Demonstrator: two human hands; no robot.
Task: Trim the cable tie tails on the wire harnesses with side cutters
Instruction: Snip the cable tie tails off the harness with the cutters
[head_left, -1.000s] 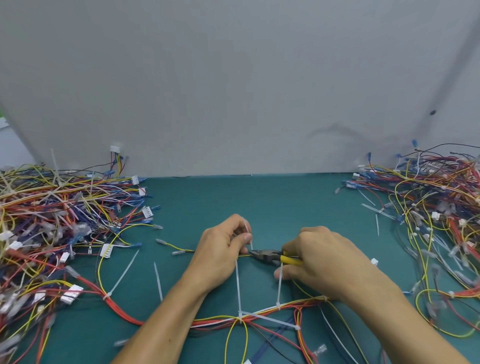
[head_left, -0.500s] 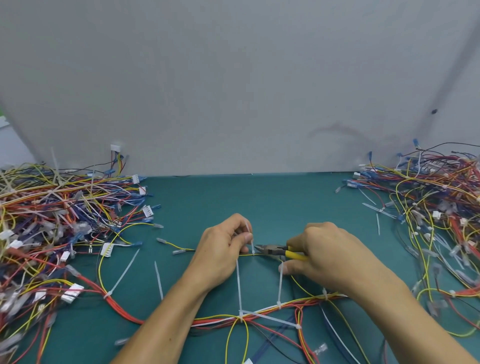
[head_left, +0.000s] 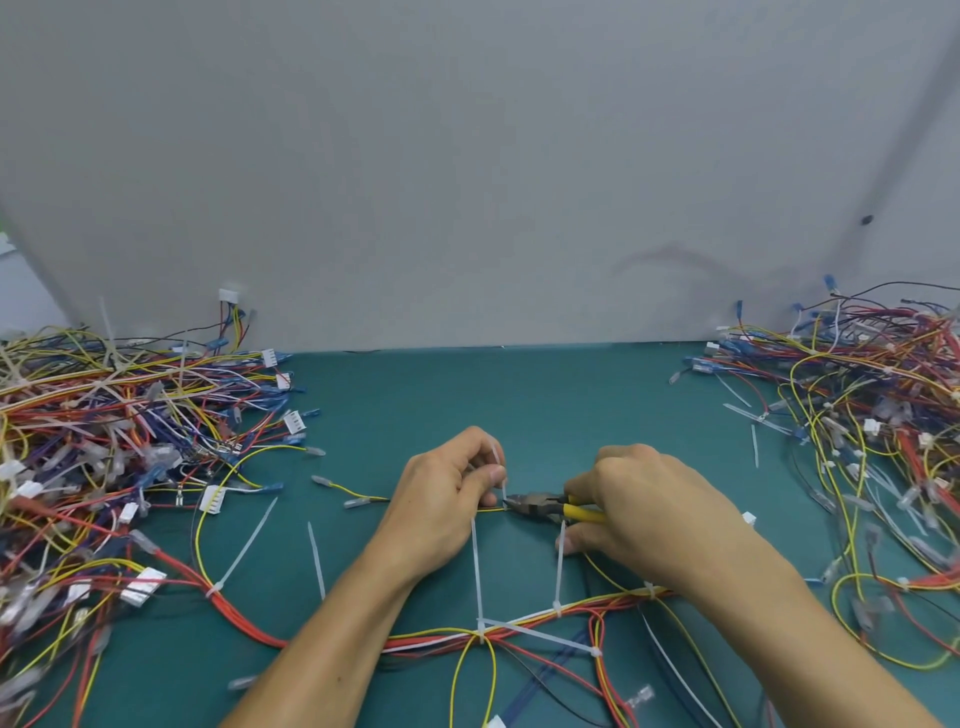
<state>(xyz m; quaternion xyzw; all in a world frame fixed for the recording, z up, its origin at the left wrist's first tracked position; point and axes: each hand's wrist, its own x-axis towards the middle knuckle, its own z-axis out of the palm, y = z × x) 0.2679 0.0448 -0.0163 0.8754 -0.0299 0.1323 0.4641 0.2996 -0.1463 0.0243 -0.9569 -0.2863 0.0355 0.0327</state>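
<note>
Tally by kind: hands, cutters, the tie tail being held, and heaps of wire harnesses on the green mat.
Hands: 2, left hand and right hand
Yellow-handled side cutters: 1
White cable tie tail pinched in left hand: 1
Heaps of multicoloured wire harnesses: 2, left heap and right heap
Total: 6

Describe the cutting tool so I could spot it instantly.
Find the teal mat below the grey wall; at its middle the right hand grips yellow-handled side cutters. They are the only tool, dark nose pointing left at a white cable tie.
</note>
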